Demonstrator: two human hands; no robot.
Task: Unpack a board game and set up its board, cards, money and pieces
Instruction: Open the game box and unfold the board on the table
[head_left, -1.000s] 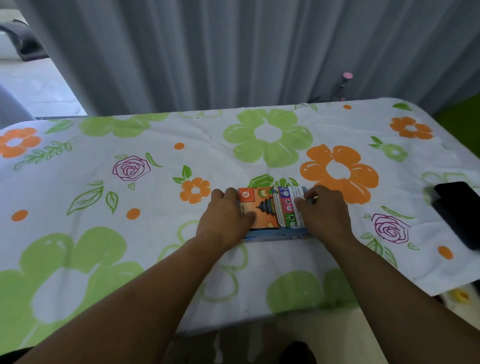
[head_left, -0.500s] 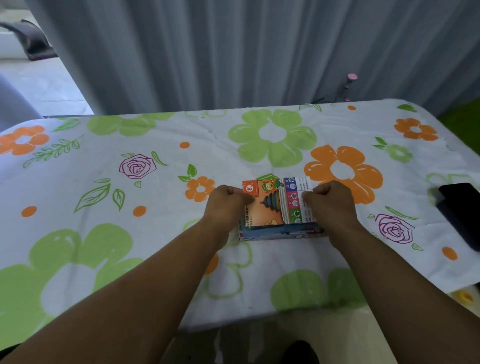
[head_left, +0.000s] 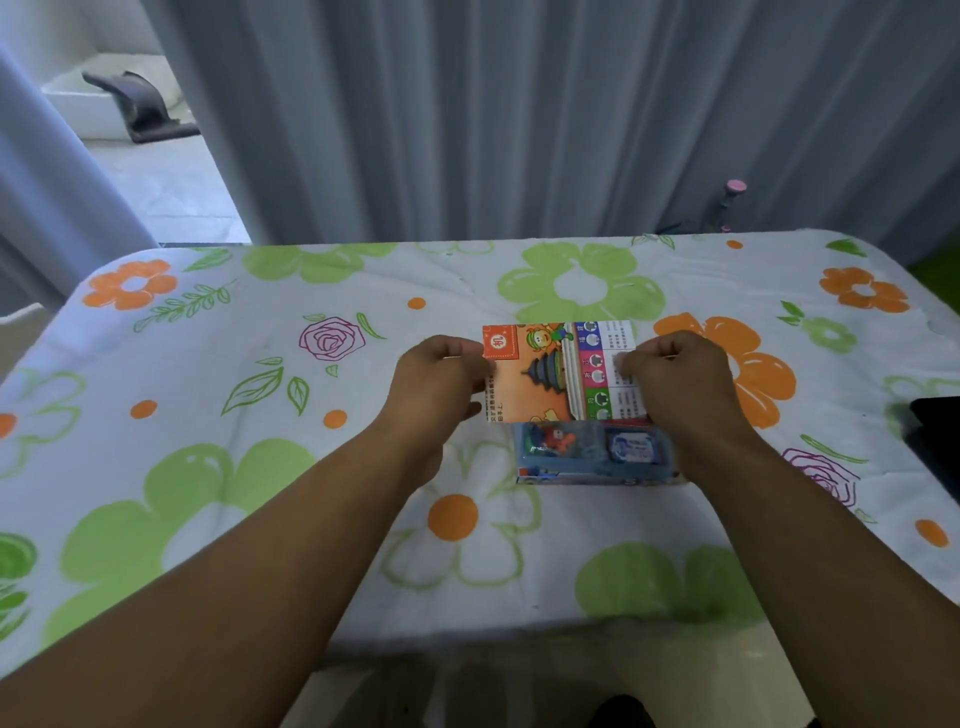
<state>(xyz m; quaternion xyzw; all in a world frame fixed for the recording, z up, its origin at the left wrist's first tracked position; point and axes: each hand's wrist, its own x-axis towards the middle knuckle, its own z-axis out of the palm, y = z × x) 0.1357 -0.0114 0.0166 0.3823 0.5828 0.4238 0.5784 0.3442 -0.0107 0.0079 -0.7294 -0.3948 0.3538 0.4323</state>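
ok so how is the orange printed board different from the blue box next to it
The board is held at its sides by the left hand and right hand; the box rests on the tablecloth. The board is mostly orange with coloured panels; the box is blue. The board looks thin and flat; the box is deeper, with small pieces showing inside. Both look similar in width.

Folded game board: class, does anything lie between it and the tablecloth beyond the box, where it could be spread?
Nothing visible does. The left hand and right hand hold the folded game board above the blue box; only printed tablecloth shows beyond. A dark object lies at the right edge, off the path.
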